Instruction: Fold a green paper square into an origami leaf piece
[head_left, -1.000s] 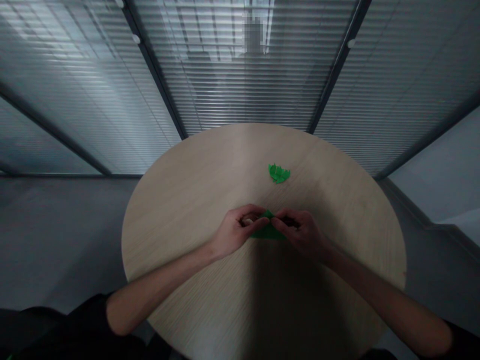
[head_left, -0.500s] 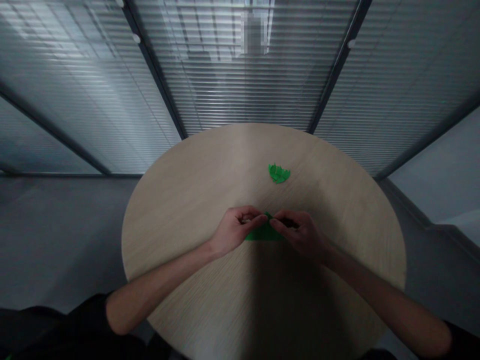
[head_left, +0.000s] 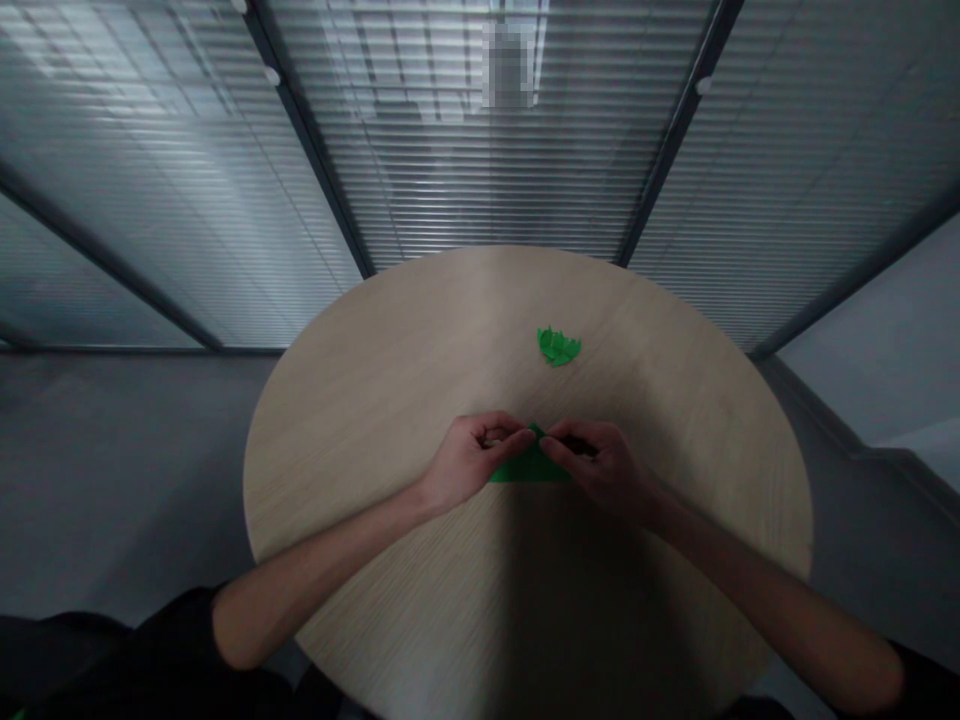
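Note:
A green sheet of what looks like paper [head_left: 529,466] lies low over the table, its straight near edge towards me and its top narrowing to a point. My left hand [head_left: 471,455] pinches it near that point between thumb and fingers. From the other side my right hand [head_left: 604,463] grips the same sheet, its fingertips a small gap from the left ones. Both hands partly cover the sheet, so its side corners are hidden. Beyond them sits a small bright green folded piece [head_left: 559,347] with a jagged top edge, touched by neither hand.
The round wooden table [head_left: 375,380] has a pale grain, and a dark shadow falls across its near right part. Behind it stand glass panels with blinds [head_left: 487,180] and dark frames. Grey floor [head_left: 135,470] shows at the left.

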